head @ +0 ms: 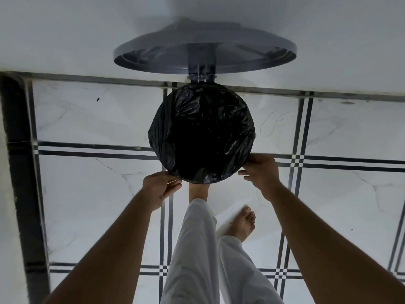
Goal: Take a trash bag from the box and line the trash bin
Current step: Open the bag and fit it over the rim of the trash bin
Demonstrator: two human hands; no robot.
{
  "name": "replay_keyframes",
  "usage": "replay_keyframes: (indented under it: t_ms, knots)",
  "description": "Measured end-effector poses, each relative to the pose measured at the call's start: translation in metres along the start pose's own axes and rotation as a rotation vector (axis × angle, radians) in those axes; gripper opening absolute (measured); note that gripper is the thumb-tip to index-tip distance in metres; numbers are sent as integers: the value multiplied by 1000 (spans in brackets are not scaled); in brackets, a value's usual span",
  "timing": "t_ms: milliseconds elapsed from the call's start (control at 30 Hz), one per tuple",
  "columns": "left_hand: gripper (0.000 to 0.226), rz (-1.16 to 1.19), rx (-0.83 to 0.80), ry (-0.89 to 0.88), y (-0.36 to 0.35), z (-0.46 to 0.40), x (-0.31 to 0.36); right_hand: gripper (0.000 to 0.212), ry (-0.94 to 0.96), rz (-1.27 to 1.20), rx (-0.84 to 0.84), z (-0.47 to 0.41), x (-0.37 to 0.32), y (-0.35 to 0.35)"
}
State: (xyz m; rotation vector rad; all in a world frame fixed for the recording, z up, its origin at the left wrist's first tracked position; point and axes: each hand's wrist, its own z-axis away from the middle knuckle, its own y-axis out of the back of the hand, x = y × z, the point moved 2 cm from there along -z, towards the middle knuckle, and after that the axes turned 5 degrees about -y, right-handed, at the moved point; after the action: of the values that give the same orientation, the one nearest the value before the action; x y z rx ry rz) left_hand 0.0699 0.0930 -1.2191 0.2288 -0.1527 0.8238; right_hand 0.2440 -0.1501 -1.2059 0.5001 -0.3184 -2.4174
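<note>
A black trash bag (pixel 201 132) covers the round mouth of the trash bin and hangs down inside it; the bin's own body is hidden under the plastic. The grey round lid (pixel 205 51) stands tilted up on its hinge against the wall behind. My left hand (pixel 158 188) pinches the bag's edge at the near left of the rim. My right hand (pixel 260 173) holds the bag's edge at the near right. One bare foot (pixel 198 190) reaches under the near edge of the bin. The box of bags is out of view.
The floor is white marble-look tile (pixel 92 119) with black double lines. A white wall (pixel 65 31) runs behind the bin. A dark vertical edge (pixel 19 172) stands at the left. My other bare foot (pixel 241 224) and white trousers (pixel 197 260) are below the bin.
</note>
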Motion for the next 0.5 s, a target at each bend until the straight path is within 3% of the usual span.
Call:
replay_keyframes:
  t_ms: [67, 133, 233, 400, 467, 500]
  knots:
    - [22, 114, 9, 56, 10, 0, 3, 19, -72, -256, -77, 5, 3, 7]
    - [23, 186, 67, 31, 20, 1, 11, 21, -81, -348, -12, 10, 0, 13]
    - [22, 196, 209, -176, 26, 10, 35, 13, 14, -411, 135, 15, -12, 15]
    - [66, -142, 326, -587, 4, 29, 69, 28, 92, -425, 176, 17, -38, 2]
    - [66, -391, 416, -776, -5, 33, 67, 25, 85, -385, 247, 16, -42, -3]
    - [56, -511, 423, -862, -11, 33, 64, 21, 78, -369, 279, 16, -42, -5]
